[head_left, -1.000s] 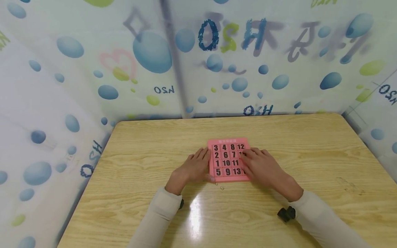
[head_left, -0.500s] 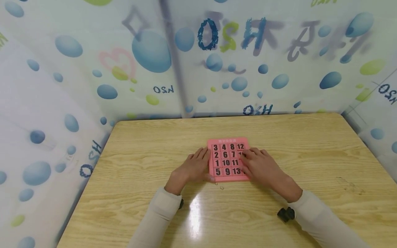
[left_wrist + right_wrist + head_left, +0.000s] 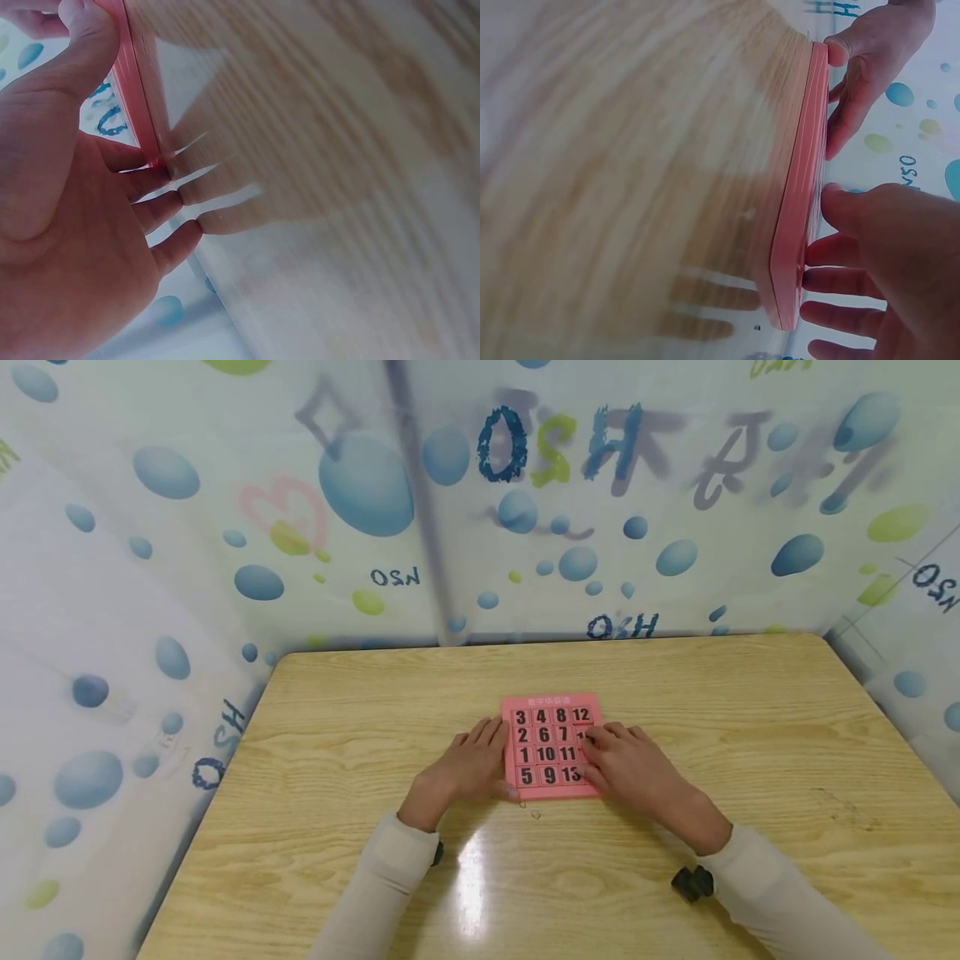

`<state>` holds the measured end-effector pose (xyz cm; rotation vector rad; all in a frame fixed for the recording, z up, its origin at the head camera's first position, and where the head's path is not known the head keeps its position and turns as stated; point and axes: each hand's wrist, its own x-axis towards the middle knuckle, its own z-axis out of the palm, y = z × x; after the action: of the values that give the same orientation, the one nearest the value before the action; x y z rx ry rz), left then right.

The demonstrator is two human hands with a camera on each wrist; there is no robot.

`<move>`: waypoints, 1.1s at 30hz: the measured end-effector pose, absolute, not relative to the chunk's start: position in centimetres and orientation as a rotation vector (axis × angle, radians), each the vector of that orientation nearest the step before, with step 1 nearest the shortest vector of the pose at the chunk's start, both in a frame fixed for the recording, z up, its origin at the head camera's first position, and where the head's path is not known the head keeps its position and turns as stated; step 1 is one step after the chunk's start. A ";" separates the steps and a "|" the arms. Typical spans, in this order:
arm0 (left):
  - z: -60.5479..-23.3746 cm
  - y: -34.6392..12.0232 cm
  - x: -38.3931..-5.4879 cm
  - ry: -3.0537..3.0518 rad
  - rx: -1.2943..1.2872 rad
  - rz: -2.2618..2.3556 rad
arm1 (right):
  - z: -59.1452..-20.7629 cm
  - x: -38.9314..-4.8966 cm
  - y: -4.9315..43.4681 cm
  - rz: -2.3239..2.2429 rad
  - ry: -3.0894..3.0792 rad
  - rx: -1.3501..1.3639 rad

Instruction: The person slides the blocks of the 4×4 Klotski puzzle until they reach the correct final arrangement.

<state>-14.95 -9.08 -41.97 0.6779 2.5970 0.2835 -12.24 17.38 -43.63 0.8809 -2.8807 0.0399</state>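
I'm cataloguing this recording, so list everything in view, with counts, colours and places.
Table: one, light wood-grain, middle and foreground
Number puzzle: one, pink, flat on the table
Number tiles: at least fourteen, pink with black numbers, inside the puzzle; some covered
Ring-shaped marks: two, colour unclear, on the table just in front of the puzzle
Wall covering: count unclear, whitish with blue and green shapes, behind and beside the table
Wrist devices: two, black, at the cuffs
Sleeves: two, off-white, foreground
Left hand: one, bare, at the puzzle's left edge
Right hand: one, bare, over the puzzle's right side
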 end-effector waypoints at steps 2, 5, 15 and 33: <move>-41.9 -9.1 -14.9 2.597 0.676 0.281 | -43.7 -12.1 17.4 0.050 -2.878 0.883; -41.9 -9.1 -14.9 2.594 0.672 0.281 | -43.7 -11.9 17.4 0.054 -2.880 0.890; -42.0 -9.0 -15.0 2.594 0.669 0.289 | -43.7 -11.3 17.4 0.049 -2.874 0.912; -41.9 -9.0 -15.0 2.585 0.663 0.284 | -43.5 -10.5 17.5 0.067 -2.866 0.927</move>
<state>-15.00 -9.04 -41.89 0.6632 2.5852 0.2838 -10.50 17.50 -43.48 0.9271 -2.8657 0.0673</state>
